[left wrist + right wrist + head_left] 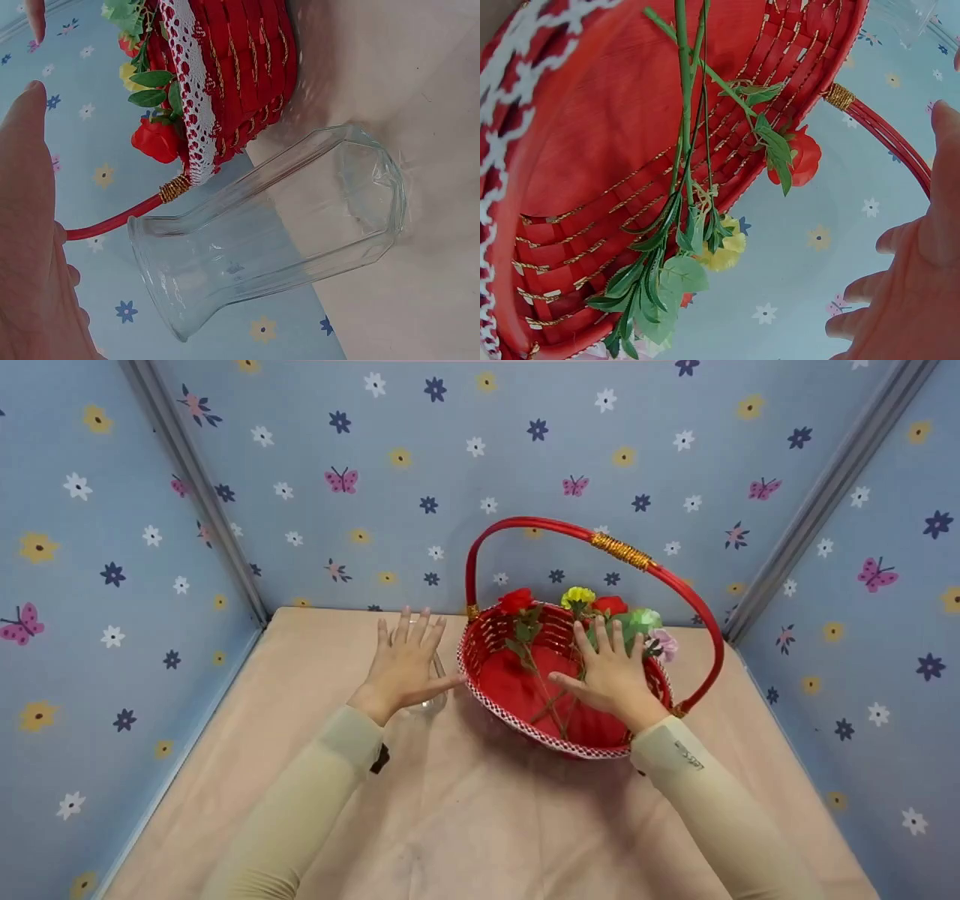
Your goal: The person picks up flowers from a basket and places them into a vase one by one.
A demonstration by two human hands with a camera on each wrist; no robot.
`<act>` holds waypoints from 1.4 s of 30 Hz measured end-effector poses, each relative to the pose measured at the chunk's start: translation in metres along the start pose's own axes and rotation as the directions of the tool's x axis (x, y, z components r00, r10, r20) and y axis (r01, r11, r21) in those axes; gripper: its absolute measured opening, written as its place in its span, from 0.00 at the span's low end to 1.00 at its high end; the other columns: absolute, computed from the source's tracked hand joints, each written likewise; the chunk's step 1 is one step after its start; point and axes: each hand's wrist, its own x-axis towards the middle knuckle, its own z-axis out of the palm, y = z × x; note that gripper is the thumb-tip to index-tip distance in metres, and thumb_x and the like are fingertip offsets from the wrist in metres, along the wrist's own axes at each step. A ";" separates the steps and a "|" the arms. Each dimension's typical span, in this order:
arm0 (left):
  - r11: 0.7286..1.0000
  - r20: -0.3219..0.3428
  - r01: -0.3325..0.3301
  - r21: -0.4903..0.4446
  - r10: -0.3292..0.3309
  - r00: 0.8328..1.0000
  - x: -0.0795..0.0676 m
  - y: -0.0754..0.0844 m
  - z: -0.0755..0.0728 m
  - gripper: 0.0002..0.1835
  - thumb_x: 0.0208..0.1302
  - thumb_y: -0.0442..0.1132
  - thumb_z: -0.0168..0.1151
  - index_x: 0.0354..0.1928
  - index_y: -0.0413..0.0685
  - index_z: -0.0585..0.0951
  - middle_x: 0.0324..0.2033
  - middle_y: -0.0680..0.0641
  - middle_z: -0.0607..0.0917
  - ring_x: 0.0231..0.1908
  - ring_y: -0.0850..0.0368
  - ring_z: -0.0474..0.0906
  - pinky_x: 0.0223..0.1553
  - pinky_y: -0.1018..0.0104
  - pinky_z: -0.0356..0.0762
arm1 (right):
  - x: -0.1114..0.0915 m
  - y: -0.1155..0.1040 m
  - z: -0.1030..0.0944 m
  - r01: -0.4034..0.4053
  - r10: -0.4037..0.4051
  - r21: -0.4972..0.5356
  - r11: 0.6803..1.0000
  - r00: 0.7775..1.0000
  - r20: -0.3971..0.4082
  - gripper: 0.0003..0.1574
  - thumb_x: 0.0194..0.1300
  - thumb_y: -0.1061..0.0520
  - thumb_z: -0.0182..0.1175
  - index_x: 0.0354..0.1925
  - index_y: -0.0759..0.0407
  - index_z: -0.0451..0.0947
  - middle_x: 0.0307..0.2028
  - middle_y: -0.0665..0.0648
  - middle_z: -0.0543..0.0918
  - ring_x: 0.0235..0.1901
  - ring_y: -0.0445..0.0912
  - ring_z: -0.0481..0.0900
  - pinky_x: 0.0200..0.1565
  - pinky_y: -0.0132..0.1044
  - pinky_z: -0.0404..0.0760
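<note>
Flowers (pixel 578 598): in the basket, heads at the far rim, stems crossing and running back toward the person.
Right hand (pixel 611 675): over the basket and nearer the flowers; the stems lie left, by its thumb, most heads beyond its fingers. Fingers spread wide, holding nothing.
Basket (pixel 251 67): red, its handle (pixel 697 611) standing up.
Vase (pixel 255 232): clear glass, upright on the table left of the basket, long axis vertical, mouth up.
Left hand (pixel 405 667): nearer the vase, which stands below its palm; fingers straight and parted, nothing in them.
Table (pixel 480 825): pale cloth, flowered wall (pixel 450 420) behind.
</note>
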 end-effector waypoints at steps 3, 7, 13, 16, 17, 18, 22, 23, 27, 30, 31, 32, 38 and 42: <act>1.000 -0.016 -0.001 -0.025 0.001 1.000 -0.001 -0.003 0.001 0.59 0.63 0.81 0.50 0.85 0.52 0.49 0.84 0.42 0.44 0.83 0.34 0.31 0.78 0.24 0.29 | -0.001 0.000 0.002 0.002 -0.002 0.021 1.000 1.000 -0.003 0.68 0.67 0.15 0.45 0.85 0.47 0.34 0.85 0.64 0.34 0.83 0.67 0.29 0.76 0.76 0.26; 0.998 -0.025 0.003 -0.059 -0.004 1.000 -0.002 -0.008 0.000 0.61 0.62 0.83 0.47 0.85 0.52 0.48 0.84 0.42 0.44 0.83 0.34 0.32 0.78 0.23 0.30 | -0.005 -0.001 0.002 0.011 -0.010 0.026 1.000 1.000 -0.004 0.69 0.65 0.11 0.41 0.85 0.48 0.34 0.85 0.64 0.34 0.83 0.67 0.30 0.76 0.76 0.27; 0.996 -0.031 0.030 -0.087 -0.033 0.999 -0.005 -0.016 -0.001 0.63 0.59 0.88 0.38 0.85 0.55 0.45 0.85 0.43 0.43 0.83 0.35 0.30 0.78 0.23 0.31 | -0.011 -0.005 0.000 0.029 -0.028 0.001 1.000 0.999 -0.017 0.71 0.63 0.09 0.37 0.85 0.47 0.34 0.85 0.63 0.34 0.83 0.67 0.31 0.77 0.76 0.33; 0.992 -0.033 0.042 -0.116 -0.046 0.998 -0.007 -0.020 0.000 0.62 0.60 0.87 0.41 0.85 0.56 0.44 0.85 0.43 0.42 0.83 0.36 0.29 0.78 0.23 0.29 | -0.014 -0.007 -0.001 0.037 -0.037 -0.001 0.999 0.999 -0.025 0.70 0.64 0.10 0.38 0.85 0.47 0.35 0.85 0.63 0.34 0.83 0.66 0.31 0.77 0.76 0.32; 0.991 -0.033 0.047 -0.126 -0.051 0.998 -0.008 -0.021 0.000 0.62 0.60 0.86 0.43 0.85 0.56 0.44 0.85 0.43 0.41 0.83 0.36 0.28 0.78 0.24 0.29 | -0.014 -0.008 0.000 0.040 -0.040 0.003 0.999 0.999 -0.027 0.70 0.64 0.10 0.39 0.85 0.47 0.35 0.85 0.63 0.34 0.83 0.66 0.31 0.77 0.75 0.32; 0.989 -0.034 0.050 -0.140 -0.055 0.998 -0.009 -0.023 0.000 0.62 0.61 0.86 0.44 0.85 0.56 0.44 0.85 0.43 0.41 0.83 0.37 0.28 0.78 0.24 0.28 | -0.015 -0.008 0.000 0.041 -0.041 0.009 0.999 0.999 -0.026 0.70 0.63 0.10 0.39 0.85 0.47 0.35 0.85 0.63 0.34 0.83 0.66 0.31 0.77 0.75 0.31; 0.984 -0.047 0.059 -0.170 -0.068 0.997 -0.011 -0.026 0.002 0.61 0.62 0.83 0.49 0.85 0.55 0.44 0.85 0.43 0.41 0.83 0.37 0.28 0.78 0.25 0.29 | -0.017 -0.009 0.001 0.052 -0.051 0.033 0.998 0.998 -0.030 0.71 0.63 0.10 0.40 0.85 0.47 0.34 0.85 0.63 0.34 0.83 0.66 0.31 0.77 0.75 0.30; 0.983 -0.051 0.060 -0.172 -0.070 0.996 -0.011 -0.027 0.002 0.62 0.62 0.83 0.50 0.85 0.55 0.44 0.85 0.44 0.41 0.83 0.37 0.29 0.78 0.25 0.30 | -0.017 -0.008 0.001 0.054 -0.052 0.040 0.998 0.998 -0.031 0.71 0.63 0.10 0.41 0.85 0.47 0.34 0.85 0.63 0.34 0.83 0.66 0.31 0.77 0.75 0.29; 0.980 -0.072 0.060 -0.188 -0.075 0.995 -0.011 -0.029 0.004 0.62 0.61 0.82 0.53 0.85 0.53 0.45 0.85 0.43 0.42 0.83 0.36 0.30 0.78 0.24 0.31 | -0.019 -0.007 0.003 0.060 -0.057 0.067 0.996 0.998 -0.037 0.71 0.63 0.10 0.42 0.85 0.47 0.35 0.85 0.62 0.35 0.83 0.65 0.31 0.78 0.74 0.30; 0.975 -0.085 0.065 -0.210 -0.084 0.993 -0.012 -0.032 0.005 0.62 0.62 0.79 0.56 0.85 0.52 0.46 0.85 0.42 0.42 0.83 0.36 0.31 0.78 0.24 0.33 | -0.020 -0.006 0.004 0.068 -0.064 0.100 0.993 0.997 -0.047 0.71 0.62 0.10 0.42 0.85 0.46 0.35 0.85 0.62 0.36 0.83 0.65 0.32 0.79 0.73 0.33; 0.973 -0.090 0.065 -0.220 -0.087 0.992 -0.012 -0.033 0.005 0.62 0.62 0.79 0.57 0.85 0.52 0.46 0.85 0.42 0.42 0.83 0.36 0.31 0.78 0.24 0.33 | -0.020 -0.006 0.004 0.073 -0.067 0.112 0.991 0.996 -0.053 0.71 0.62 0.09 0.41 0.86 0.46 0.35 0.85 0.62 0.37 0.83 0.65 0.33 0.79 0.72 0.35; 0.970 -0.095 0.065 -0.233 -0.089 0.991 -0.013 -0.033 0.005 0.62 0.62 0.78 0.58 0.85 0.51 0.45 0.85 0.41 0.42 0.83 0.35 0.31 0.79 0.24 0.34 | -0.020 -0.006 0.004 0.077 -0.070 0.125 0.989 0.996 -0.059 0.71 0.62 0.09 0.41 0.86 0.46 0.36 0.85 0.62 0.38 0.83 0.64 0.34 0.79 0.72 0.36; 0.952 -0.124 0.065 -0.298 -0.107 0.986 -0.016 -0.038 0.008 0.63 0.62 0.77 0.60 0.85 0.49 0.45 0.84 0.39 0.45 0.83 0.34 0.34 0.78 0.24 0.38 | -0.023 -0.006 0.005 0.106 -0.089 0.201 0.974 0.992 -0.095 0.72 0.60 0.10 0.46 0.86 0.45 0.39 0.85 0.62 0.45 0.83 0.65 0.40 0.80 0.70 0.40; 0.945 -0.147 0.069 -0.319 -0.121 0.982 -0.018 -0.040 0.011 0.63 0.61 0.76 0.62 0.85 0.48 0.46 0.84 0.39 0.47 0.83 0.33 0.37 0.78 0.24 0.42 | -0.025 -0.006 0.006 0.119 -0.097 0.234 0.965 0.990 -0.104 0.71 0.60 0.12 0.51 0.85 0.45 0.41 0.84 0.62 0.47 0.83 0.65 0.43 0.81 0.69 0.42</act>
